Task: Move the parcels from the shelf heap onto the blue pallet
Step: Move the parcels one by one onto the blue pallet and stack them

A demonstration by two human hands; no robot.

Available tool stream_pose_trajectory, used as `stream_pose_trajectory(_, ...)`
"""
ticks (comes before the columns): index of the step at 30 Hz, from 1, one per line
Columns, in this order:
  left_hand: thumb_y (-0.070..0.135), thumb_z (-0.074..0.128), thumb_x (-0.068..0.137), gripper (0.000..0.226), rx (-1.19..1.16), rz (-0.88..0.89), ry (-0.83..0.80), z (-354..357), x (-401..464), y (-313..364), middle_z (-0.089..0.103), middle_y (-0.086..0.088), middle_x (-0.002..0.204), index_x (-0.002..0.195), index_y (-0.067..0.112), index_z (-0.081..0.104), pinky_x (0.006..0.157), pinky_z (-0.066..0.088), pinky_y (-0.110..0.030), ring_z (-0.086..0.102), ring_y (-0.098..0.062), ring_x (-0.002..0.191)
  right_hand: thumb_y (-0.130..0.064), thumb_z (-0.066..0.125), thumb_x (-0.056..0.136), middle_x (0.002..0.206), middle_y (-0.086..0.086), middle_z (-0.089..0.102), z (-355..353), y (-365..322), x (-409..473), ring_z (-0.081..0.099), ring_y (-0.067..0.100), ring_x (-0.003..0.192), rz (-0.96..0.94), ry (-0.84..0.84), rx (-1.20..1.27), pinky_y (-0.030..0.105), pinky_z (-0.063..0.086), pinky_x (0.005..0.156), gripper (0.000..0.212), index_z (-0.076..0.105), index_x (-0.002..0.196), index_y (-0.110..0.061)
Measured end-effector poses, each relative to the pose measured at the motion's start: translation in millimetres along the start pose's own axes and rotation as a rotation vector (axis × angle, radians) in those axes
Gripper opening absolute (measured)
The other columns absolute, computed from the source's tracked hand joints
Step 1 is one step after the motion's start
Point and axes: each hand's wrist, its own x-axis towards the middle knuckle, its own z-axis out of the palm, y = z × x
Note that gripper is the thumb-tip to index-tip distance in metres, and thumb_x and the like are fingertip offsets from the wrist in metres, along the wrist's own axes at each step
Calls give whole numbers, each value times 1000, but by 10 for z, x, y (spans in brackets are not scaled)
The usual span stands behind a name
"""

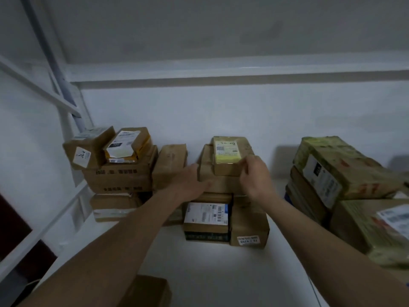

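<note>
Both hands on the middle stack of parcels on the white shelf (221, 273).

The left hand (190, 182) lies flat, fingers straight, against the brown box (221, 185); the right hand (254, 173) pinches the near corner of the small yellow-labelled box (228, 156) on top of it. A labelled box (207, 216) and another carton (249, 227) sit beneath. A left stack (119, 171) and a tall box (169, 166) crowd that side; green-taped parcels (338, 169) stand to the right.
</note>
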Motion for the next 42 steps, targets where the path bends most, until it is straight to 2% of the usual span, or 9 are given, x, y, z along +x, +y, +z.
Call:
stream_pose_trajectory(3, 65, 54, 78, 73, -115, -10, 9, 83, 162, 68, 55, -1, 134, 137, 23, 45, 96, 49, -39, 55, -18, 115, -9, 42, 95, 114, 11, 53, -15, 158, 95, 52, 26, 105, 56, 27, 6, 41, 49, 88, 24, 56, 113, -7)
stream_pose_trajectory(5, 51, 57, 87, 54, -145, -10, 46, 122, 202, 90, 56, -1, 130, 131, 21, 49, 96, 47, -34, 55, -16, 111, -9, 41, 95, 115, 10, 51, 6, 205, 120, 51, 26, 106, 69, 21, 15, 41, 49, 87, 23, 56, 113, -8)
stream_pose_trajectory(7, 41, 57, 93, 55, -95, -20, 102, 120, 230, 56, 46, -4, 140, 138, 15, 41, 92, 35, -25, 48, -20, 121, -7, 42, 95, 119, 10, 52, 59, 175, 123, 50, 26, 110, 48, 5, 60, 41, 48, 92, 23, 57, 112, -9)
stream_pose_trajectory(11, 43, 59, 90, 76, 53, -48, 317, -18, 276, -155, 24, -10, 154, 148, 9, 24, 107, 31, -35, 27, -26, 139, -7, 45, 95, 124, 6, 56, 221, -76, 122, 50, 23, 116, -31, -63, 100, 33, 43, 99, 23, 63, 109, -12)
stream_pose_trajectory(21, 41, 68, 82, 84, -186, -219, 488, -189, 310, -819, 37, -10, 147, 148, 9, 27, 107, 38, -46, 37, -27, 134, -31, 42, 102, 105, -2, 62, 978, -891, 68, 58, 4, 87, 139, -504, 476, 3, 40, 59, 29, 52, 121, -11)
stream_pose_trajectory(27, 39, 70, 84, 66, -679, -372, 255, -162, 265, -972, 54, -8, 131, 137, 10, 44, 90, 48, -34, 54, -26, 116, -50, 40, 97, 137, 12, 53, 1343, -941, 187, 55, 26, 120, 484, -526, 689, 37, 46, 99, 64, 30, 148, -13)
stream_pose_trajectory(32, 28, 72, 82, 79, -790, -215, 41, -137, 142, -940, 52, -1, 134, 147, 23, 28, 81, 43, -26, 52, -14, 106, -35, 31, 102, 126, 7, 60, 1318, -928, 156, 59, 23, 111, 461, -426, 856, 44, 47, 100, 44, 36, 145, -26)
stream_pose_trajectory(37, 16, 74, 81, 80, -765, 94, 165, -297, 31, -721, 51, 12, 122, 143, 30, 26, 83, 44, -19, 52, -6, 111, -26, 33, 100, 131, 3, 58, 1041, -1032, 251, 56, 20, 118, 335, -263, 981, 44, 45, 103, 45, 36, 145, -30)
stream_pose_trajectory(42, -1, 66, 81, 81, -779, 255, 201, -418, -53, -484, 49, 9, 122, 143, 30, 24, 63, 44, -1, 50, 5, 95, -22, 34, 98, 133, 4, 55, 722, -1153, 129, 52, 20, 121, 283, -89, 1002, 43, 43, 105, 48, 32, 146, -26)
